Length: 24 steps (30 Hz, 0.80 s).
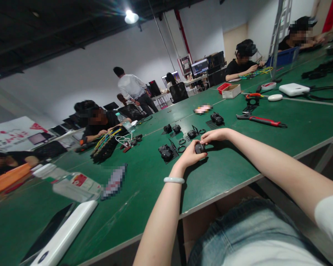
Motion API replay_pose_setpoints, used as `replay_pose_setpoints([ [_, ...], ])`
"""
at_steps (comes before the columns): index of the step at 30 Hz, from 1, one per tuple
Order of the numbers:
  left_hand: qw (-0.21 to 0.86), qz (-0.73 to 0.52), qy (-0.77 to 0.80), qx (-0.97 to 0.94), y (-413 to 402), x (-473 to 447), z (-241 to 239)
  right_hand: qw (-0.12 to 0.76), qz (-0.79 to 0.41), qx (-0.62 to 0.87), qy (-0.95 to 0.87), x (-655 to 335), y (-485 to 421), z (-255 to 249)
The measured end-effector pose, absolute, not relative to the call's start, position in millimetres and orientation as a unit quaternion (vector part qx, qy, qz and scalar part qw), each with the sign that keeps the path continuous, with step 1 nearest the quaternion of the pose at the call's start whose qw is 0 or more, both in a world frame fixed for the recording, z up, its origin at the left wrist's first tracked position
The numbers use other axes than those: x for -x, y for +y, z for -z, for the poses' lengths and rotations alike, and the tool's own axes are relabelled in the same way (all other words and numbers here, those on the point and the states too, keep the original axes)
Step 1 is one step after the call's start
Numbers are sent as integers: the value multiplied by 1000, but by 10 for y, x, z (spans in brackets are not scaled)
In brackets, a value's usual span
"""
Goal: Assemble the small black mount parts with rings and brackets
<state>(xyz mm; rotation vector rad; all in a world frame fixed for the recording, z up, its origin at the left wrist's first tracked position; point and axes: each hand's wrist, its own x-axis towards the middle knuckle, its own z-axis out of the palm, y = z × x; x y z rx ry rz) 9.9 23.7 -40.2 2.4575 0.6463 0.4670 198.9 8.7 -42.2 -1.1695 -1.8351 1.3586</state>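
Observation:
My left hand (191,155), with a pale bangle on its wrist, is closed around a small black plastic part (199,147) just above the green table (227,162). The fingers of my right hand (215,136) are bent at the far side of the same part and touch it; its fingertips are partly hidden. Beyond my hands lie several similar black parts, among them a larger black block (166,152) on a slotted plate, and another black block (217,118) further right. Black rings (181,149) rest beside my left hand.
To the right lie an adjustable wrench (262,120) with red-and-black handles and a white box (294,89) with cables. A clear bottle (76,184) and a white device (68,232) are at the left. Co-workers sit around the table, one by a cable bundle (105,146).

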Motion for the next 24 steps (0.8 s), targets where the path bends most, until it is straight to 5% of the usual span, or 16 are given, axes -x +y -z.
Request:
replay_pose_setpoints([
  [24,275,-170,240,-915,235,-102,412,296,-488,453,-685,-1990,142,484],
])
